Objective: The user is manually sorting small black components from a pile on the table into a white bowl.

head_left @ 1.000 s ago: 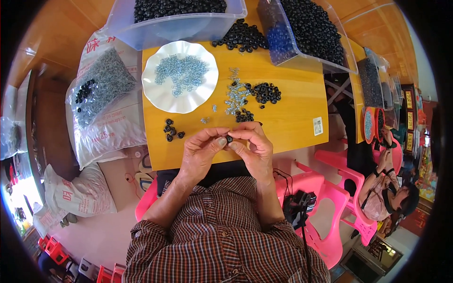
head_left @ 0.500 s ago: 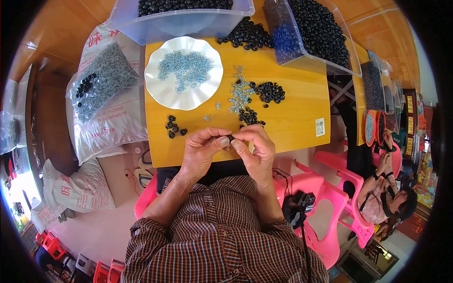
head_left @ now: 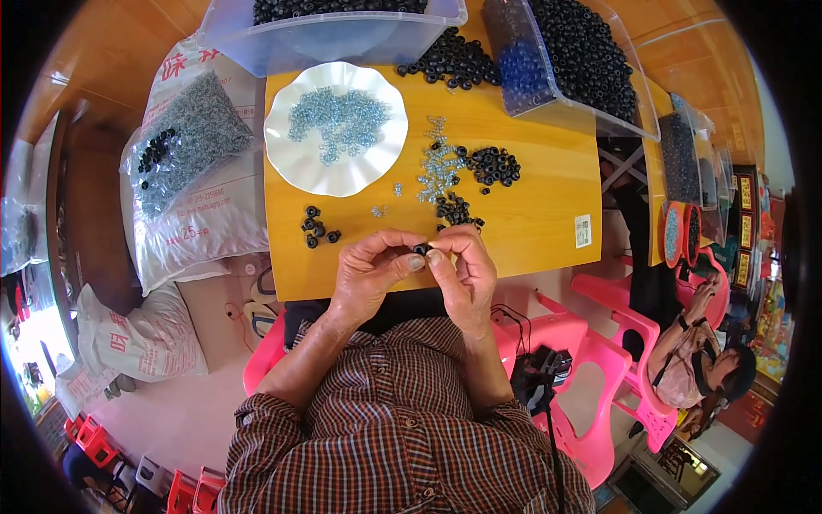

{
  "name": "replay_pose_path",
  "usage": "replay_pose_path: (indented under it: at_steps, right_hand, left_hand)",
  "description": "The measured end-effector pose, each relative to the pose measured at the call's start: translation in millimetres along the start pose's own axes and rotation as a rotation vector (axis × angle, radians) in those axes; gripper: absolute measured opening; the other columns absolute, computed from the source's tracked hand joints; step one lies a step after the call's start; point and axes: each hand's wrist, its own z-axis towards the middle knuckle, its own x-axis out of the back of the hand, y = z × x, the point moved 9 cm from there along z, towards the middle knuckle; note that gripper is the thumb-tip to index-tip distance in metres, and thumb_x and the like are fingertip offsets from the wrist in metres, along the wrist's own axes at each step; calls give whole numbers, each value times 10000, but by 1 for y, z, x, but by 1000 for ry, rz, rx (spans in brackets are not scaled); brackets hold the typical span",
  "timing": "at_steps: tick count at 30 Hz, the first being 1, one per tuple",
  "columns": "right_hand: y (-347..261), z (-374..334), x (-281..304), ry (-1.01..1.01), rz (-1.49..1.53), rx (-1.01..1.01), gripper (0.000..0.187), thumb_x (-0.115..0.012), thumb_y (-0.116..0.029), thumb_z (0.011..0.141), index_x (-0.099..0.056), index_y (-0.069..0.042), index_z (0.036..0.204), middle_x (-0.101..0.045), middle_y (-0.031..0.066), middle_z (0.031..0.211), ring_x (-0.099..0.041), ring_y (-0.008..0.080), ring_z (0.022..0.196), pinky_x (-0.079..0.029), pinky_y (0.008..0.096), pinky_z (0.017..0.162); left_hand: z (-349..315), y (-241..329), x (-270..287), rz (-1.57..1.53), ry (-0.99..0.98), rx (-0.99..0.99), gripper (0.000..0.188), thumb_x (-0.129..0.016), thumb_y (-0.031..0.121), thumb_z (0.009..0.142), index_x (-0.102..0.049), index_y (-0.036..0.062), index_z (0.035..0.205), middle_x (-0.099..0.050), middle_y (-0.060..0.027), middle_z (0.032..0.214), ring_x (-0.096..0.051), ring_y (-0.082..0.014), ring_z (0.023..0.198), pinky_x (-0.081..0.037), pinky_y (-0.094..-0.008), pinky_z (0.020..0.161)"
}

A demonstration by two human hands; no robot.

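Note:
A small black round part (head_left: 420, 249), like a plastic ring or cap, is pinched at the table's near edge. My left hand (head_left: 366, 272) grips it between thumb and fingertips. From the other side, my right hand (head_left: 464, 276) has its thumb and forefinger closed on the same part; whether a smaller piece is in there is hidden. Just beyond the fingers lies a cluster of black parts (head_left: 454, 208). Small clear bluish pieces (head_left: 438, 174) are scattered behind it, beside another black pile (head_left: 495, 166). Several assembled-looking black parts (head_left: 317, 230) sit left of my hands.
A scalloped white plate (head_left: 281, 158) holds more clear pieces. Two translucent bins (head_left: 334, 53) (head_left: 582, 120) of black parts stand at the far side, with a loose heap (head_left: 454, 60) between. Sacks (head_left: 231, 231) lean at the left. A co-worker (head_left: 693, 360) sits at the right.
My fingers have shifted slightly around the black part, and more of it shows. The view has moved a little. At the right, the co-worker's hands have changed position.

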Motion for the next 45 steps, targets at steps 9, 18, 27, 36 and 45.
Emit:
replay_pose_path:
  at_steps: [9, 18, 27, 36, 45]
  right_hand:
    - [0, -1, 5, 96, 81, -69, 73, -574, 12, 878, -544, 34, 942, -554, 91, 931, -544, 120, 796, -460, 243, 695]
    - [-3, -2, 7, 58, -314, 14, 120, -630, 49, 810, -569, 14, 908, -601, 76, 884, -601, 111, 718, -492, 233, 603]
    - [3, -6, -7, 27, -660, 152, 157, -671, 13, 709, -554, -31, 803, -559, 108, 804, -598, 285, 630, -487, 372, 525]
    - [4, -7, -5, 28, -715, 145, 182, -692, 45, 698, -597, -38, 829, -585, 89, 800, -623, 252, 635, -501, 326, 528]
    - [2, -7, 4, 57, -648, 93, 156, -699, 46, 718, -617, -21, 832, -595, 99, 806, -623, 228, 620, -495, 301, 518]
  left_hand:
    - [3, -6, 3, -268, -57, 58, 259, -602, -64, 841, -618, -4, 1092, -653, -104, 969, -634, -174, 835, -531, -293, 788]
    - [4, -9, 1, -435, -80, 132, 235, -540, -14, 900, -606, -5, 1126, -647, -131, 1015, -626, -199, 881, -515, -336, 826]
    - [3, -12, 10, -381, -36, 156, 216, -551, 19, 900, -606, -17, 1106, -625, -142, 1005, -604, -192, 850, -520, -326, 775]
    - [4, -12, 7, -449, -85, 144, 222, -539, 10, 905, -607, -17, 1115, -630, -151, 992, -601, -206, 839, -520, -321, 774]
    - [2, -12, 13, -458, -20, 156, 208, -553, 0, 892, -608, -34, 1090, -622, -144, 974, -595, -203, 834, -522, -315, 757]
